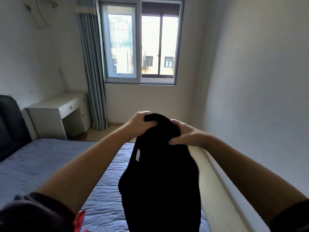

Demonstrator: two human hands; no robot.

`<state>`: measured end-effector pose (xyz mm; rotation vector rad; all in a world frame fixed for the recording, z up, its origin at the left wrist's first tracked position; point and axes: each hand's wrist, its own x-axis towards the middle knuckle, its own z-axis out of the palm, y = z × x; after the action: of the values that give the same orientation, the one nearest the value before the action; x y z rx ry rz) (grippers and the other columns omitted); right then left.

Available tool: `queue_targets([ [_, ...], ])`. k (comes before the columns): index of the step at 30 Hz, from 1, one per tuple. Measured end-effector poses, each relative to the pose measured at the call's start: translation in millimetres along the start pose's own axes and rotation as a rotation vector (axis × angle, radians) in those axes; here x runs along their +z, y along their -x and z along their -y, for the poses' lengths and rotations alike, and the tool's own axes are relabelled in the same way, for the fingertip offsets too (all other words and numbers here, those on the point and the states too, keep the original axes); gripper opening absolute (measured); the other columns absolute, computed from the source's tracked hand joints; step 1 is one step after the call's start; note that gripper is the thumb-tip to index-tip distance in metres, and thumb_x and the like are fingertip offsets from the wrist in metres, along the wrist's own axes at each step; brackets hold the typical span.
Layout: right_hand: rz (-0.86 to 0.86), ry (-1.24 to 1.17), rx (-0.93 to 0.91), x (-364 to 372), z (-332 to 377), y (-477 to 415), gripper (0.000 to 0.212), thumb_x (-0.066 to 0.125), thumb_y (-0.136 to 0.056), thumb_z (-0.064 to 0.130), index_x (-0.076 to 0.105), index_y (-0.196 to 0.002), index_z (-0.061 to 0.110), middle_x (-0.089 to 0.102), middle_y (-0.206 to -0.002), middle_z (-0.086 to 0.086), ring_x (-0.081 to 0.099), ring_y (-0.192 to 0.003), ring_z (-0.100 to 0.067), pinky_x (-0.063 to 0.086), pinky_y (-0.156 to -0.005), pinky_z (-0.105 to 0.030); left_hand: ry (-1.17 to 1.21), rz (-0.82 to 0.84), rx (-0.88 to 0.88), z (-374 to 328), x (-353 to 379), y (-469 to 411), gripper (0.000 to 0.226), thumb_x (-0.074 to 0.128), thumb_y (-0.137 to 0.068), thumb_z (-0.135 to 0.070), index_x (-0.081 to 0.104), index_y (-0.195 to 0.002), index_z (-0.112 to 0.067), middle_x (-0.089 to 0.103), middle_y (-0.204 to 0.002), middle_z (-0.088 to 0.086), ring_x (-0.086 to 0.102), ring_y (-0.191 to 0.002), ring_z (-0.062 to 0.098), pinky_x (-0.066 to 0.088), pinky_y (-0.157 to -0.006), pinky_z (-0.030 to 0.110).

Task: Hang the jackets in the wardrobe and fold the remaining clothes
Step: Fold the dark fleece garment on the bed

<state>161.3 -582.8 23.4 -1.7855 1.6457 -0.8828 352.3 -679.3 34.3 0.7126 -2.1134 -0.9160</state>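
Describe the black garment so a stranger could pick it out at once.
Find the window in the far wall, then the blue bed in front of it. Over the bed's right side, the left hand and right hand grip a hanging black garment. It alone is held in the air, and bears a small white label.

We log the black garment as matt, soft cloth with no sheen; 1 small white tag on it, material unclear. Bed cover: pale blue quilted cloth, stitched ridges. Blanket: darker blue, plush, fuzzy. Headboard: dark, smooth, slight leather-like sheen. Table: white, smooth, satin finish. Curtain: grey-blue cloth, matt. Wall: matt paint. Window: clear glass, smooth pale frame.
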Motion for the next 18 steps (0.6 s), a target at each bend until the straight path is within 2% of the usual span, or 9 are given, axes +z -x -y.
queue_targets([
  [2,-0.148,-0.016,-0.041,11,7,-12,0.022,0.064,-0.076,-0.003,0.062,-0.091,0.012,0.056,-0.073,0.001,0.051,-0.068,-0.009,0.042,-0.064,-0.028,-0.062,0.054,0.021,-12,11,-5,0.012,0.070,-0.083,-0.010,0.060,-0.077,-0.014,0.058,-0.069,-0.003,0.051,-0.065,0.010,0.041,-0.060,0.020],
  [4,-0.364,-0.048,-0.002,10,7,-19,0.017,0.055,-0.077,-0.006,0.065,-0.082,0.007,0.059,-0.072,-0.011,0.051,-0.071,-0.017,0.042,-0.067,-0.035,-0.084,0.086,-0.049,-1,20,1,0.021,0.078,-0.076,-0.022,0.063,-0.086,-0.012,0.065,-0.079,0.002,0.057,-0.070,0.011,0.048,-0.068,0.028],
  [6,-0.467,-0.153,0.053,4,3,-21,0.024,0.049,-0.079,-0.007,0.068,-0.089,0.002,0.065,-0.081,-0.017,0.056,-0.078,-0.022,0.048,-0.073,-0.038,-0.051,0.183,-0.132,23,27,16,0.032,0.080,-0.072,-0.019,0.062,-0.097,-0.009,0.067,-0.086,0.007,0.059,-0.075,0.013,0.052,-0.074,0.032],
  [8,-0.532,-0.246,0.069,-1,1,-22,0.026,0.047,-0.082,-0.006,0.068,-0.096,-0.001,0.067,-0.088,-0.016,0.059,-0.082,-0.023,0.051,-0.079,-0.040,-0.095,0.361,-0.175,52,36,35,0.022,0.075,-0.074,-0.011,0.061,-0.090,-0.014,0.062,-0.081,-0.001,0.055,-0.071,0.007,0.048,-0.068,0.022],
  [10,-0.598,-0.331,0.060,-9,4,-20,0.025,0.046,-0.085,-0.006,0.067,-0.098,-0.003,0.066,-0.087,-0.015,0.059,-0.083,-0.024,0.051,-0.076,-0.037,-0.227,0.549,-0.256,80,43,55,0.018,0.070,-0.075,-0.009,0.062,-0.087,-0.019,0.057,-0.080,-0.006,0.052,-0.070,0.004,0.041,-0.061,0.015],
  [12,-0.680,-0.444,0.070,-25,3,-16,0.025,0.046,-0.086,-0.007,0.067,-0.098,-0.002,0.067,-0.087,-0.014,0.062,-0.085,-0.027,0.053,-0.075,-0.033,-0.281,0.619,-0.304,105,41,72,0.016,0.062,-0.077,-0.005,0.060,-0.087,-0.018,0.053,-0.077,-0.006,0.049,-0.070,0.006,0.038,-0.060,0.019],
  [13,-0.709,-0.464,0.083,-34,-1,-12,0.026,0.046,-0.086,-0.006,0.067,-0.099,-0.002,0.069,-0.091,-0.016,0.064,-0.089,-0.029,0.054,-0.078,-0.035,-0.232,0.574,-0.324,113,36,76,0.016,0.058,-0.079,-0.002,0.059,-0.085,-0.016,0.052,-0.075,-0.004,0.047,-0.069,0.008,0.036,-0.060,0.023],
  [15,-0.712,-0.412,0.123,-48,-11,-5,0.027,0.047,-0.086,-0.004,0.068,-0.103,-0.002,0.069,-0.101,-0.021,0.066,-0.095,-0.033,0.054,-0.086,-0.041,-0.122,0.372,-0.365,118,21,76,0.016,0.053,-0.084,0.003,0.059,-0.086,-0.012,0.052,-0.074,0.000,0.047,-0.068,0.012,0.034,-0.060,0.024],
  [18,-0.700,-0.143,0.150,-60,-26,8,0.022,0.052,-0.082,-0.003,0.071,-0.092,0.004,0.071,-0.091,-0.016,0.065,-0.087,-0.027,0.053,-0.082,-0.038,-0.042,0.106,-0.341,104,-5,62,0.020,0.050,-0.090,0.005,0.050,-0.079,-0.011,0.043,-0.066,0.003,0.038,-0.057,0.011,0.029,-0.047,0.018],
])
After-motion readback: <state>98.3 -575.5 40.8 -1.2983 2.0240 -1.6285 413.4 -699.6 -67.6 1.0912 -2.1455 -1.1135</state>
